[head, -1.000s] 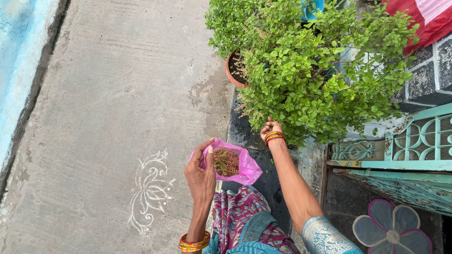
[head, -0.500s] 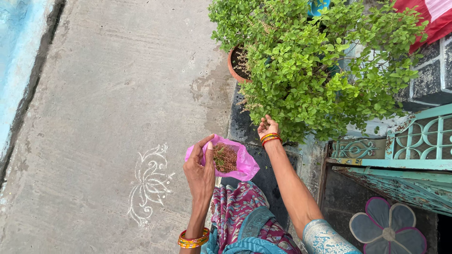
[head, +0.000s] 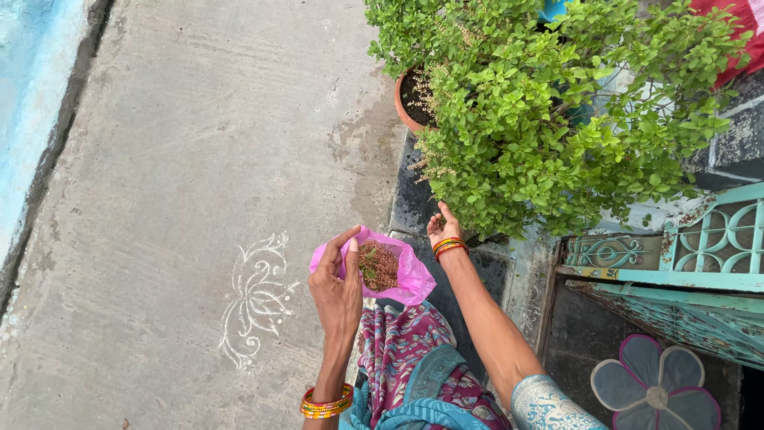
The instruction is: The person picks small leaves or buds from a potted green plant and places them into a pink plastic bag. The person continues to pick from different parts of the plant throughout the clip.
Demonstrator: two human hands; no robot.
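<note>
My left hand [head: 337, 288] holds a pink plastic bag [head: 404, 275] open in front of me; brownish dried plant bits [head: 378, 265] fill it. My right hand [head: 442, 228] reaches up to the lower edge of a bushy green plant [head: 549, 119], fingers pinched among the leaves. Whether it grips a sprig is hidden by foliage. Bangles sit on both wrists.
A terracotta pot [head: 402, 102] holds the plant on a dark ledge [head: 414, 199]. Concrete ground [head: 199, 159] carries a white chalk drawing [head: 255, 299]. A teal metal gate [head: 700, 247] stands at right, a blue wall [head: 28, 95] at far left.
My right hand has stayed at the plant's lower edge, shifting slightly. The bag in my left hand has barely moved.
</note>
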